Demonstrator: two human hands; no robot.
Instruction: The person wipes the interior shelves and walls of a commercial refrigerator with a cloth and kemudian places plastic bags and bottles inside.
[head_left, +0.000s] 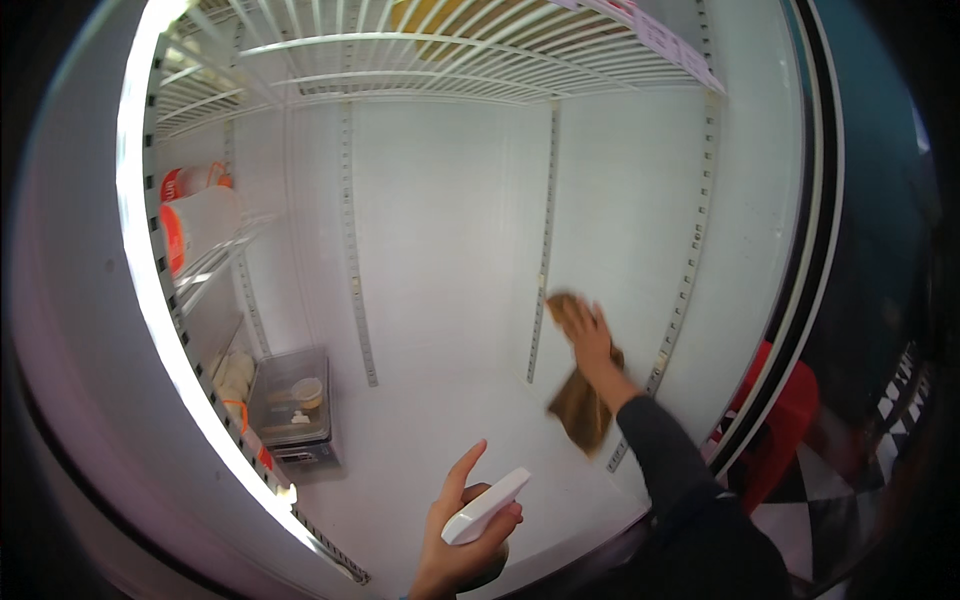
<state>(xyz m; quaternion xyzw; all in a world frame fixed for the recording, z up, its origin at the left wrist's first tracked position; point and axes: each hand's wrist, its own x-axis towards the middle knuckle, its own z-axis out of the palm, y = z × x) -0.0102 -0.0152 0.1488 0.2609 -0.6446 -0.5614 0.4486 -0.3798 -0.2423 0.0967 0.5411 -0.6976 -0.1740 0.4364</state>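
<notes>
My right hand (592, 341) presses a brown cloth (581, 409) against the right inner wall (622, 225) of a white refrigerator cabinet. The cloth hangs down below the palm, and both look slightly blurred. Low in the middle, my left hand (469, 532) is wrapped around a white spray-bottle head (487, 506), its index finger stretched out. The bottle's body is hidden beneath the hand. Under both hands lies the white cabinet floor (435, 450).
A white wire shelf (450, 75) crosses overhead with things on it. At left, a lidded clear plastic container (289, 397) stands on the floor, below plastic bottles (202, 217) on a side shelf. A bright light strip (142, 247) edges the left; a door gasket (817, 247) the right.
</notes>
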